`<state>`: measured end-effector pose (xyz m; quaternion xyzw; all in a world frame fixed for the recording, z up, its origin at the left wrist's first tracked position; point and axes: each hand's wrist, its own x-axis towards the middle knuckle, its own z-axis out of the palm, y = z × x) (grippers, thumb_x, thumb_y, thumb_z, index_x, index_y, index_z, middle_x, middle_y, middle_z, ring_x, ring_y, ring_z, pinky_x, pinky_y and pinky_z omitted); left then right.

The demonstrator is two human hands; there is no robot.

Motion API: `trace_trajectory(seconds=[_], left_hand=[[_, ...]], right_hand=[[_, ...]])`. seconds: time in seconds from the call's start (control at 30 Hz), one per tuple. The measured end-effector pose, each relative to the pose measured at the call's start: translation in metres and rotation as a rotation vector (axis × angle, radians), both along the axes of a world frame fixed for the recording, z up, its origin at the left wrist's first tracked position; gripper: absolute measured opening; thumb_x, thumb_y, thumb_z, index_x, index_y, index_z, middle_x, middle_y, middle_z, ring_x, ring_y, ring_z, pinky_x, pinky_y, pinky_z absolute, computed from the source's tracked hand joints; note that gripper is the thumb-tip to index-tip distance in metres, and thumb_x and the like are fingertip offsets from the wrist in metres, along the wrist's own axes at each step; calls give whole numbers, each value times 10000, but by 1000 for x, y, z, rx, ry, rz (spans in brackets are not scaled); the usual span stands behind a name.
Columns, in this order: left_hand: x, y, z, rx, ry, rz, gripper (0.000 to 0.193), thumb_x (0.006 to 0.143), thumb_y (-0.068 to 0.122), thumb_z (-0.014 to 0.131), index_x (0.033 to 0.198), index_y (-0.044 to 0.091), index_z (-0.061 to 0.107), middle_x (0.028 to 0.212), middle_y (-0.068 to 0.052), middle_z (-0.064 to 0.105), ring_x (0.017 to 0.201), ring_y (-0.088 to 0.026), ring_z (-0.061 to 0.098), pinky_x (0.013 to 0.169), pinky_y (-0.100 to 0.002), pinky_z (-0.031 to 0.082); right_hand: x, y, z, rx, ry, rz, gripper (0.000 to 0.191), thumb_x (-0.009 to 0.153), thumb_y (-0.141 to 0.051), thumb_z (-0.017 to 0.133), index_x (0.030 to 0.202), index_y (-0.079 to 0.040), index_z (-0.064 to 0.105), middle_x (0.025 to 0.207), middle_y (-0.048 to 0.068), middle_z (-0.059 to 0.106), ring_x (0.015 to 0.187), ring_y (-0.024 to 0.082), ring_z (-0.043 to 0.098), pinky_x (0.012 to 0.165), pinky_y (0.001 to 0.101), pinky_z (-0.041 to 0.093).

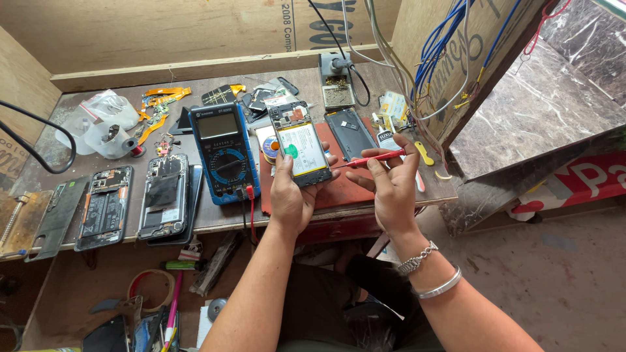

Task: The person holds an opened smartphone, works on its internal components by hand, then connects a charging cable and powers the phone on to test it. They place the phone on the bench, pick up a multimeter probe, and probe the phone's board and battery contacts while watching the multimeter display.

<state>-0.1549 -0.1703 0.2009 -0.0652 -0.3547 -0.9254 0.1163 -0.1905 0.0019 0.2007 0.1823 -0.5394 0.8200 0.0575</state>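
Note:
My left hand (291,195) grips an opened smartphone (302,145) with its back cover off, so the white battery and the circuit board at its top show. My right hand (391,182) pinches a thin red-handled screwdriver (372,158), whose tip points left and meets the phone's lower right edge. Both hands hover over a dark red work mat (339,189) at the front edge of the wooden bench (195,85). A black phone back cover (350,132) lies just behind the right hand.
A blue multimeter (223,153) lies left of the held phone, its red lead hanging over the bench edge. Two opened phones (104,207) (164,195) lie farther left. Orange flex cables (160,104), plastic bags (104,120), a soldering stand (337,81) and hanging wires (437,58) crowd the back.

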Motion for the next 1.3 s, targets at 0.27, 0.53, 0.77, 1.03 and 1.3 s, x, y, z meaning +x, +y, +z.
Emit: trace_trajectory(seconds=[0.27, 0.53, 0.77, 1.03, 1.3], left_hand=[[-2, 0, -1, 7, 14, -9, 493, 1087, 303, 260, 1503, 46, 330, 1329, -246, 599, 1137, -365, 671, 903, -494, 623], [-1, 1, -1, 12, 15, -17, 498, 1078, 296, 268, 1518, 67, 309, 1333, -242, 594, 1145, -361, 666, 909, -505, 621], [-2, 2, -1, -1, 8, -9, 498, 1079, 293, 262, 1518, 62, 307, 1336, -244, 594, 1147, -358, 668, 910, -505, 622], [-2, 1, -1, -6, 15, -5, 497, 1086, 291, 268, 1521, 56, 309, 1335, -249, 594, 1146, -355, 667, 910, -502, 620], [-1, 2, 0, -13, 27, -6, 496, 1083, 284, 264, 1523, 58, 303, 1337, -248, 589, 1143, -357, 666, 905, -501, 624]], right_hand=[[-7, -1, -5, 5, -27, 16, 543, 1030, 9, 507, 1474, -107, 216, 1285, 190, 531, 1077, 213, 659, 874, 400, 669], [-9, -1, -6, 10, -42, 22, 546, 1028, 10, 508, 1470, -106, 209, 1281, 185, 529, 1071, 214, 664, 863, 394, 620], [-7, -1, -2, 57, -29, 1, 539, 1024, 11, 498, 1465, -100, 208, 1281, 184, 538, 1068, 221, 679, 859, 388, 621], [-6, 0, -1, 69, -16, -11, 538, 1025, 13, 500, 1470, -97, 217, 1276, 183, 542, 1071, 212, 674, 853, 381, 624], [-5, -1, 1, 100, -12, -25, 539, 1025, 5, 501, 1471, -95, 215, 1274, 183, 549, 1057, 218, 682, 855, 376, 657]])
